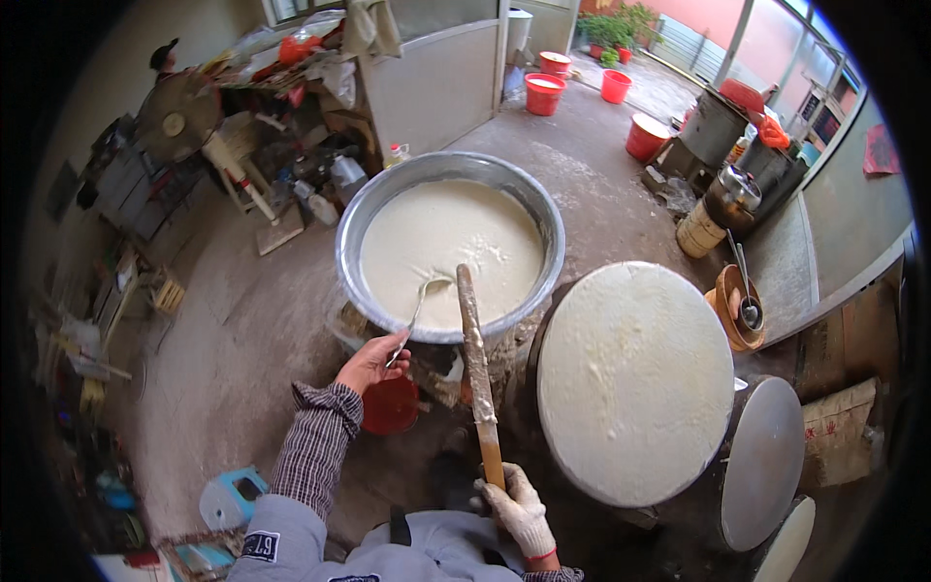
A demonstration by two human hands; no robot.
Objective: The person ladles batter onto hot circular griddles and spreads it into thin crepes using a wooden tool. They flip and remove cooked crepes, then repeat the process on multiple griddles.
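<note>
My bare left hand [374, 364] grips the handle of a metal spoon [416, 313], whose bowl end meets the surface of a pale batter [451, 233]. That batter fills much of a wide metal basin [349, 291]. In a white knit glove, my right hand [518, 509] holds a long wooden stick [476, 371] by its lower end. The stick is smeared with batter, and its tip overlaps the basin's near side; whether it touches the batter I cannot tell. To the right is a large round griddle [636, 385] covered by a pale, lumpy layer.
Round plates [764, 465] stand beside the griddle. A wooden bowl with ladles [736, 309] and a sooty metal pot [734, 193] are at right. Red buckets [544, 94] stand near the doorway. At left are a fan [178, 120] and a cluttered table [291, 65]. A red lid-like object [390, 406] lies below the basin.
</note>
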